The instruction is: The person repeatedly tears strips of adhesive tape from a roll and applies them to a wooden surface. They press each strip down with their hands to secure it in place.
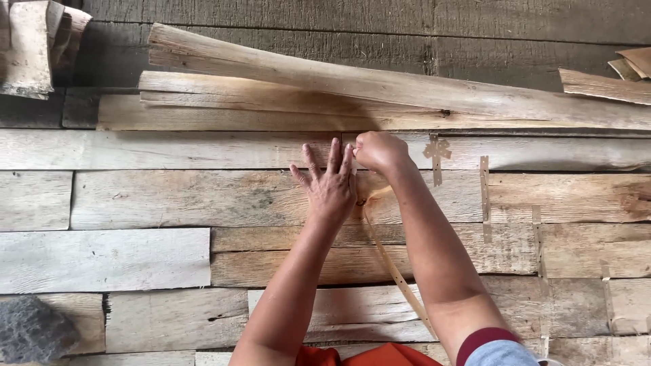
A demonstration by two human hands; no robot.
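Head camera looks down on our two hands over a plank surface (pixel 135 257). Our left hand (pixel 330 186) lies flat with fingers spread, pressing one end of a thin strip (pixel 397 274) that runs back toward our body. Our right hand (pixel 380 150) is a closed fist just beside it; what its grip holds we cannot tell. Long split poles (pixel 325 78) lie beyond.

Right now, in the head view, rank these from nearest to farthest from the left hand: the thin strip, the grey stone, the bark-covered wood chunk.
From the left hand:
1. Thin strip, running just right of it, between the forearms.
2. Bark-covered wood chunk, top left corner.
3. Grey stone, bottom left corner, only slightly farther.
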